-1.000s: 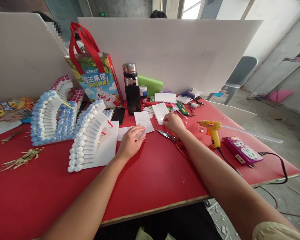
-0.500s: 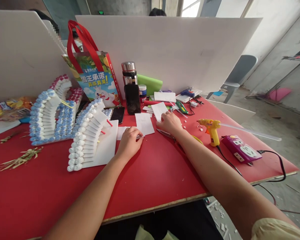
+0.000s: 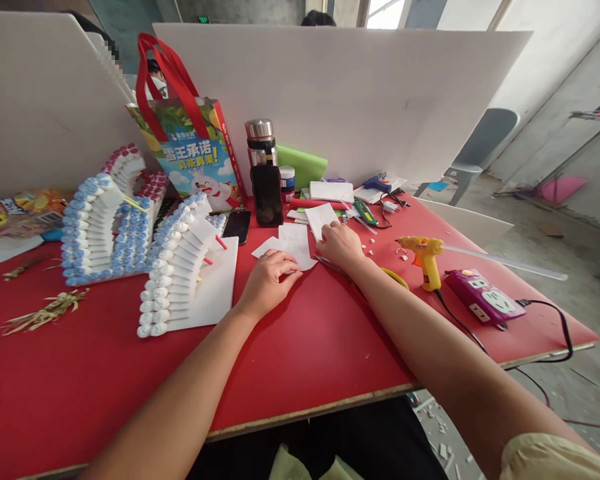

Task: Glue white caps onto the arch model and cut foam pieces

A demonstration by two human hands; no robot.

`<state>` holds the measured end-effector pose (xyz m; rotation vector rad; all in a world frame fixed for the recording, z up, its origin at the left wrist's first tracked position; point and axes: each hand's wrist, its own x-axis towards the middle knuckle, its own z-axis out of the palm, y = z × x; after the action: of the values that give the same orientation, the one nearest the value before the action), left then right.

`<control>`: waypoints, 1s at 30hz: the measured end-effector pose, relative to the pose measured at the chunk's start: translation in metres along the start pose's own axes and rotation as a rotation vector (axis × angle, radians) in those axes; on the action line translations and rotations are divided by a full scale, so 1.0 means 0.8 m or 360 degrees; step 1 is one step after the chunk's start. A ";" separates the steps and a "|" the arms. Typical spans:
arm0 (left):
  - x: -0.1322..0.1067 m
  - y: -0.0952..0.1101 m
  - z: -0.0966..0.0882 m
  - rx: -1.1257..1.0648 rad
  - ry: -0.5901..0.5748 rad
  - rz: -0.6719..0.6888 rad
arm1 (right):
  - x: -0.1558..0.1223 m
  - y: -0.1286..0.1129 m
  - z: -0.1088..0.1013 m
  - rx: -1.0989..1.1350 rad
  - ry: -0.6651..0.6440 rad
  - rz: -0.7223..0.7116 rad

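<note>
My left hand (image 3: 270, 283) is closed, thumb and forefinger pinched over a small piece of white paper (image 3: 264, 246). That piece partly overlaps a larger white paper (image 3: 296, 241) lying flat on the red table. My right hand (image 3: 338, 245) curls its fingers over the near edge of a white rectangular sheet (image 3: 321, 219); its fingertips are partly hidden. Under the right hand and forearm lies a pair of scissors with yellow handles (image 3: 396, 278), its blades mostly covered. Left of my left hand, a fan-shaped model of white rolls (image 3: 167, 287) stands on a white board (image 3: 225, 287).
A yellow glue gun (image 3: 427, 257) and a purple power strip (image 3: 485, 298) with cords lie at right. Behind the papers stand a phone (image 3: 267, 197), a steel flask (image 3: 261, 141) and a printed bag (image 3: 195, 157). A green cutter (image 3: 365, 213) lies at back right.
My left hand has slid slightly right, and the small white paper has shifted and turned with it, over the larger paper. My right hand stays at the white sheet.
</note>
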<state>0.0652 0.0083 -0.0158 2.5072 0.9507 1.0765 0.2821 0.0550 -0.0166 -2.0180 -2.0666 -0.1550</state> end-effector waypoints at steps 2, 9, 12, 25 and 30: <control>-0.002 0.000 0.003 -0.0082 -0.0079 -0.0074 | 0.000 0.000 -0.001 0.0049 -0.0013 -0.0005; -0.003 0.004 -0.001 -0.0163 -0.0070 -0.0149 | 0.002 0.009 -0.003 0.0282 -0.0024 0.0069; -0.003 0.002 -0.001 -0.0177 -0.0040 -0.0183 | 0.003 0.019 -0.004 0.0453 0.0004 0.0160; 0.003 0.010 -0.008 -0.1666 0.0177 -0.0917 | -0.010 0.026 -0.077 0.2446 0.0418 0.0090; 0.008 0.008 -0.012 -0.2097 0.0088 -0.1136 | -0.040 -0.013 -0.089 0.2776 -0.0032 0.0081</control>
<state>0.0649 0.0078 -0.0026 0.9717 0.6636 0.9878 0.2792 0.0059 0.0448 -0.8474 -1.1151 1.1972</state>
